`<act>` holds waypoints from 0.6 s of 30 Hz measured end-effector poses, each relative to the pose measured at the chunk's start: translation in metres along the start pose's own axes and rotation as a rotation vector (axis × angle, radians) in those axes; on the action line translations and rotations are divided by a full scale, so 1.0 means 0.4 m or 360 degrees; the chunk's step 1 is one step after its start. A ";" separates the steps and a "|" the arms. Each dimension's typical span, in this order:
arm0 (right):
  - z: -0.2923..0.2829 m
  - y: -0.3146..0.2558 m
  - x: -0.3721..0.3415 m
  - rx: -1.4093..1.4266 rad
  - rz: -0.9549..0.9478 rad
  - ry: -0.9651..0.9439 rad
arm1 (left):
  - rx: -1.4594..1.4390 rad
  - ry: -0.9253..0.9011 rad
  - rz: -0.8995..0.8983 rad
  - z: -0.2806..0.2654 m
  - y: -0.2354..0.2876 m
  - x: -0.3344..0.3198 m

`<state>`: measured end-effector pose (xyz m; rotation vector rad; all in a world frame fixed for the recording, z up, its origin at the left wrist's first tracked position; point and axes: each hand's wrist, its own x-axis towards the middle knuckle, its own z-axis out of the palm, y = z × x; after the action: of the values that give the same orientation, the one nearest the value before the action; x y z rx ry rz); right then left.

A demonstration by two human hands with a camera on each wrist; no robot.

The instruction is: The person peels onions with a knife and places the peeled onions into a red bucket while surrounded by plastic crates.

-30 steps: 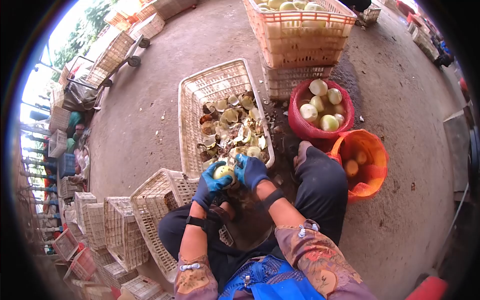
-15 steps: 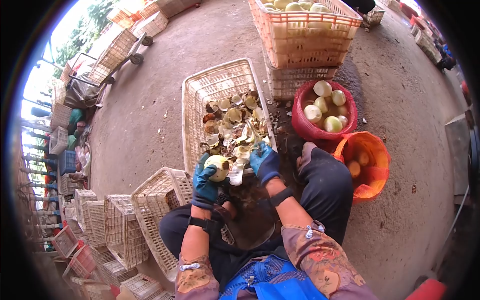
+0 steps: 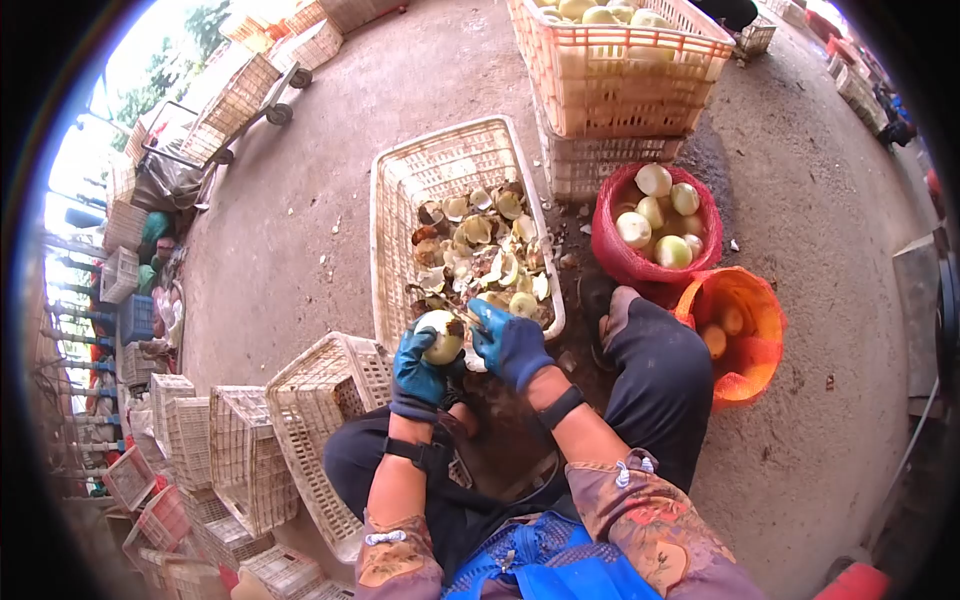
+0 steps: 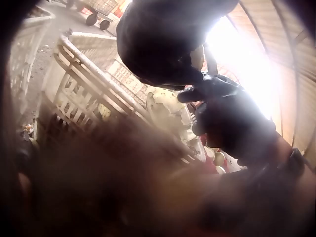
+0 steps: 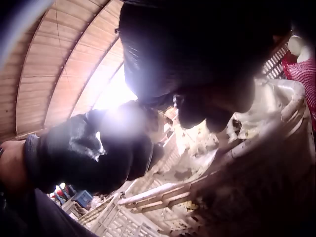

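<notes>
In the head view my left hand, in a blue-green glove, grips a pale, round onion with a brown patch at its end. My gloved right hand is close against the onion's right side, its fingers curled round what looks like a small knife, mostly hidden. A thin blade shows between the two hands in the left wrist view. Under and beyond the hands, a white plastic crate holds cup-shaped pale and brown peels. The right wrist view shows the left hand in shadow.
To the right stand a red mesh-covered tub of peeled onions and an orange mesh-lined bucket holding a few brownish ones. A stacked crate full of onions stands beyond. Empty crates lie to the left, and a cart is farther off.
The right hand moved away from the onion over the peel crate, then came back beside it. A pale peel piece hung between the hands half a second ago. The left hand keeps hold of the onion.
</notes>
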<state>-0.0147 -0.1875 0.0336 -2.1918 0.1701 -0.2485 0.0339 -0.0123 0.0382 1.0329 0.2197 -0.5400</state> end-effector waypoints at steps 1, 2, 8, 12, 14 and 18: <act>0.001 0.003 0.001 -0.0031 -0.0061 0.0029 | -0.0034 0.0010 0.0021 0.015 0.007 -0.002; 0.005 0.009 -0.003 -0.0061 -0.0116 0.0055 | -0.0067 0.0023 0.0038 0.027 0.013 -0.008; 0.023 -0.009 -0.022 -0.0487 -0.0207 -0.0047 | -0.0272 0.0038 -0.0081 -0.012 -0.008 0.012; -0.005 -0.026 -0.018 -0.0706 -0.0286 -0.0200 | -0.0415 0.0070 -0.0170 -0.039 -0.014 0.017; -0.008 -0.024 -0.016 -0.0747 -0.0354 -0.0301 | -0.0421 0.0069 -0.0181 -0.038 -0.011 0.018; 0.013 -0.026 -0.026 -0.0752 -0.0286 -0.0273 | -0.0316 0.0073 -0.0145 -0.022 -0.011 0.017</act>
<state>-0.0232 -0.1749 0.0378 -2.6892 -0.0742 -0.1263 0.0382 -0.0087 0.0278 0.8459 0.3552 -0.5651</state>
